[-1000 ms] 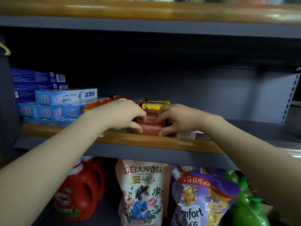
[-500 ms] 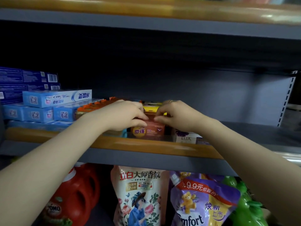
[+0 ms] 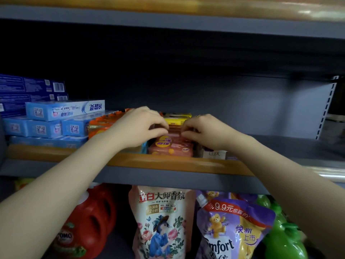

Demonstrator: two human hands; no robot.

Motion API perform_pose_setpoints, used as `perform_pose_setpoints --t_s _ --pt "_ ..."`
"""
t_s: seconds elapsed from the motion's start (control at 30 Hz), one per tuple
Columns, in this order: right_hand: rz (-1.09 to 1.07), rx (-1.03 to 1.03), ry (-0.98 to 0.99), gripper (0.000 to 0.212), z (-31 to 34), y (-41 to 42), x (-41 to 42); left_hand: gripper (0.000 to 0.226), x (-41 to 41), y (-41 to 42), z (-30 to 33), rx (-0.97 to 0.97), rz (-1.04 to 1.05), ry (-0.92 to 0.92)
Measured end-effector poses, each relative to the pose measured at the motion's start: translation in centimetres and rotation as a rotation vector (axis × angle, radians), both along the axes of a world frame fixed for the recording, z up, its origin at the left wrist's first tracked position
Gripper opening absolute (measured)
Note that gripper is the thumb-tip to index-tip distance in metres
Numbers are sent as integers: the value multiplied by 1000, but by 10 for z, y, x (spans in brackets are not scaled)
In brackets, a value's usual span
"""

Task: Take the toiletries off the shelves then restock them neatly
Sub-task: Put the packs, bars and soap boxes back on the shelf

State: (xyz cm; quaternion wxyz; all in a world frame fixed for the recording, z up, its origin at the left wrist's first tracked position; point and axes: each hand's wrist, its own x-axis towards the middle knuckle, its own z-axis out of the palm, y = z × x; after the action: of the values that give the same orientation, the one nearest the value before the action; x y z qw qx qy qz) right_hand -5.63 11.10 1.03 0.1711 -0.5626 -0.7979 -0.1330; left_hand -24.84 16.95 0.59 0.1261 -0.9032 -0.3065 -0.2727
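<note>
Restocking stage, judged from how the shelf (image 3: 168, 163) lies: goods already sit on it, so the clearing-off step looks done.

Left part of the frame: toothpaste boxes (image 3: 65, 111) stacked flat in several layers, dark blue boxes (image 3: 31, 86) behind them. These look settled.

Centre of the frame: both hands meet over a short stack of soap packs. Left hand (image 3: 139, 128) and right hand (image 3: 203, 130) are close together, fingers curled, pinching the ends of a brownish soap pack (image 3: 174, 130) lying on top of the pink soap pack (image 3: 170, 148). A yellow pack (image 3: 176, 119) sits just behind. An orange pack (image 3: 104, 122) lies left of the hands, a white soap box (image 3: 214, 154) just right of the stack.

Right half of the shelf is bare grey metal; judged as still to be filled.

Lower frame: red detergent bottle (image 3: 89, 221), floral refill pouch (image 3: 162, 221), purple softener pouch (image 3: 233, 227), green bottle (image 3: 280, 236) on the shelf below.

Estimate: roughly midway.
</note>
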Motion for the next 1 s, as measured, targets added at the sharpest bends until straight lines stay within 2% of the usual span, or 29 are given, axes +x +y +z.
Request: perform_pose_setpoints --t_s 0.07,0.13,0.23,0.3,0.4,0.5,0.57,0.67,0.73,0.87,1.0 --pt "-42 -48 78 30 6 -4 8 28 -4 -3 3 -129 -13 107" --pt "-79 -187 81 39 10 -8 11 31 -5 -6 5 -175 23 204" --pt "-94 -345 51 43 11 -11 5 41 0 -8 8 -178 70 244" --pt "-77 -343 46 43 11 -12 0 47 1 -9 7 -185 63 228" --pt "-114 -176 0 46 7 -13 -5 47 -3 -7 2 -165 17 124" --pt "-193 -14 -42 45 1 -12 -9 31 -5 -4 -1 -61 5 91" --pt "-221 15 -61 44 0 -11 -9 25 -4 -5 -1 -8 -20 48" --pt "-164 -3 43 44 0 -16 -1 24 -2 -20 -4 67 -104 -139" --pt "-119 121 125 41 -5 -25 8 24 1 -37 -11 159 -213 -207" --pt "-36 417 181 23 -24 -65 30 24 19 -71 -37 295 -354 -195" --pt "10 393 175 24 -55 -127 58 24 60 -109 -76 247 -479 -95"
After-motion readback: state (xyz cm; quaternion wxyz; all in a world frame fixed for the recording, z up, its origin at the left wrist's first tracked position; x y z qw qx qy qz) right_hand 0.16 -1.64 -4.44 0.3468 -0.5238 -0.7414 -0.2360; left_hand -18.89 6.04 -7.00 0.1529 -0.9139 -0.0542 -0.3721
